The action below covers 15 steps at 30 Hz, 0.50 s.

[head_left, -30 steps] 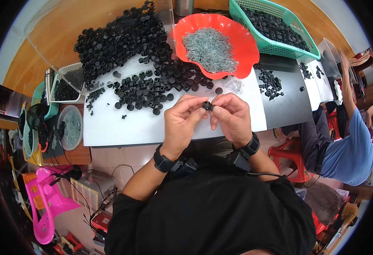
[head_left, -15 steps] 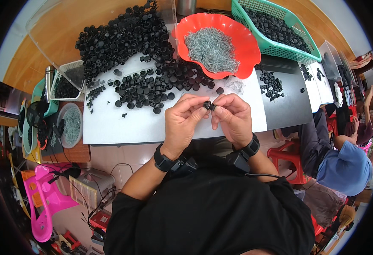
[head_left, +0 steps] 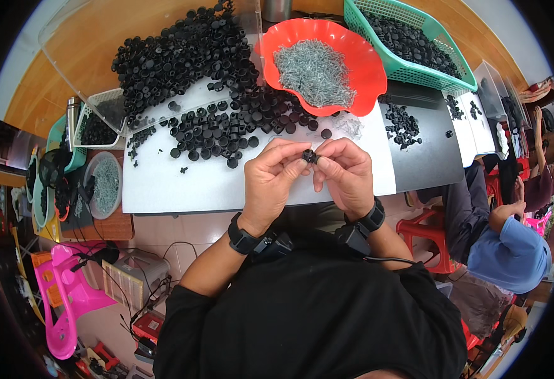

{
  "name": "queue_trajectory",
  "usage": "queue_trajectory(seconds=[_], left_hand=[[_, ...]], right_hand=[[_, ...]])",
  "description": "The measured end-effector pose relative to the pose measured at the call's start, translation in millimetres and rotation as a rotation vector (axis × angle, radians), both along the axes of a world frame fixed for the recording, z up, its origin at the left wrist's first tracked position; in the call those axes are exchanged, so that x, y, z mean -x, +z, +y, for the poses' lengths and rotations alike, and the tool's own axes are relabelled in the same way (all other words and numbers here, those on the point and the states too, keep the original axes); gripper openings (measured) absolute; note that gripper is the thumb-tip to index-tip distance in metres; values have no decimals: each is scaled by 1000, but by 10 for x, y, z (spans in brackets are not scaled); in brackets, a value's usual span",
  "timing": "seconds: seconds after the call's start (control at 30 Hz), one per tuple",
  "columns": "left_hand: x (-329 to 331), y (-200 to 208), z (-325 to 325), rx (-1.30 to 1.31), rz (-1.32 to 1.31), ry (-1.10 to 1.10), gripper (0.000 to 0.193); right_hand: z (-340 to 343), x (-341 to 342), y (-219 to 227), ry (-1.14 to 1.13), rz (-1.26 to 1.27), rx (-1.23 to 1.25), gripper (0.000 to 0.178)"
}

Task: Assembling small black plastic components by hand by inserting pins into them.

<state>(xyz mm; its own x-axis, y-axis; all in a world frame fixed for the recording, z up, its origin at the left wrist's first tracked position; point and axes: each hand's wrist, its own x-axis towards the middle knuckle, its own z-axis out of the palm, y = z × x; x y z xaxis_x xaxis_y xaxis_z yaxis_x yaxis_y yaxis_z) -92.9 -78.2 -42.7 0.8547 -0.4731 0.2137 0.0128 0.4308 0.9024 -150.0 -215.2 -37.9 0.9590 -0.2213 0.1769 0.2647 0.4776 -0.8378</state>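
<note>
Close to the front edge of the white work surface, my two hands meet with fingertips pinched. A small round black plastic cap (head_left: 308, 155) is gripped by my left hand (head_left: 268, 180). The thumb and fingers of my right hand (head_left: 347, 175) pinch a smaller black plastic piece (head_left: 316, 159) against it. The two parts touch; fingers hide how they fit together. Just beyond my hands lie many loose black caps (head_left: 206, 153), one cap (head_left: 326, 134) sitting apart near a crumpled clear plastic bag (head_left: 349, 126).
A clear tub (head_left: 90, 104) spills black caps at the back left. Behind my hands stands a red scalloped bowl (head_left: 371, 69) of small metal screws, beside a green basket (head_left: 409, 72) of black parts. Small black pieces (head_left: 403, 129) lie on a dark board. A person in blue (head_left: 507, 252) sits right.
The smaller black piece in my right hand has come closer against the cap in my left. My hands have barely moved. At right, the seated person's arm has shifted.
</note>
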Motion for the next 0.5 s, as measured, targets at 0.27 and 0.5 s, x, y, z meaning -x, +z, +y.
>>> queue_trajectory(seconds=[0.27,0.5], left_hand=[[-4,2,-1,-19,-23,7,23],[-10,-13,6,-19,-27,18,24]], right_hand=[[-9,-9,21,1,86,36,5],[-13,-22,47,18,148,56,3]])
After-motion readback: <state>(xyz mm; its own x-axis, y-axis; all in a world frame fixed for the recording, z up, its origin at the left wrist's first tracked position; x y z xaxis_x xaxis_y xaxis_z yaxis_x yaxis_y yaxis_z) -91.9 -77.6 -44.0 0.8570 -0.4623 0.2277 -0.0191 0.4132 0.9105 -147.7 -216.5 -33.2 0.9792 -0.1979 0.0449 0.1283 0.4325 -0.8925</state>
